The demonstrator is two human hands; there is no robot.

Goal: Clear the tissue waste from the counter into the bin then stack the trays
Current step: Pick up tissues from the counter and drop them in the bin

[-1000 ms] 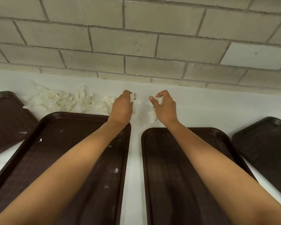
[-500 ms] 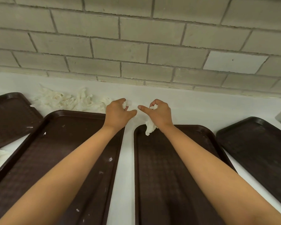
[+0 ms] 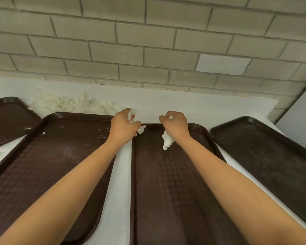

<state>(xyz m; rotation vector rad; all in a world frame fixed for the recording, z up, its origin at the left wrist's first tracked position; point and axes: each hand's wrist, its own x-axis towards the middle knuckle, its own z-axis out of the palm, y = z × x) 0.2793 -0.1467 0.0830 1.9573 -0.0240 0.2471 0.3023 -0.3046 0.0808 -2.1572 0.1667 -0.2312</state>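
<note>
Tissue wad [image 3: 167, 142] hangs long-ways down from my right hand [image 3: 176, 126], which is clenched round it above the middle tray's [image 3: 175, 191] far end. My left hand [image 3: 124, 127] grips smaller scraps [image 3: 141, 129]. A loose tissue pile [image 3: 72, 104] stretches left-to-right along the table's [image 3: 201, 110] far side.

On the white counter [image 3: 201, 110] before the grey block wall [image 3: 148, 50], four dark brown rectangular plastic trays lie side by side: far-left tray [image 3: 7, 119], left-middle tray [image 3: 51, 165], right-middle tray [image 3: 166, 191], far-right tray [image 3: 263, 156]. A heap of crumpled white tissue [image 3: 74, 105] lies behind the left-middle tray, near the wall.
</note>
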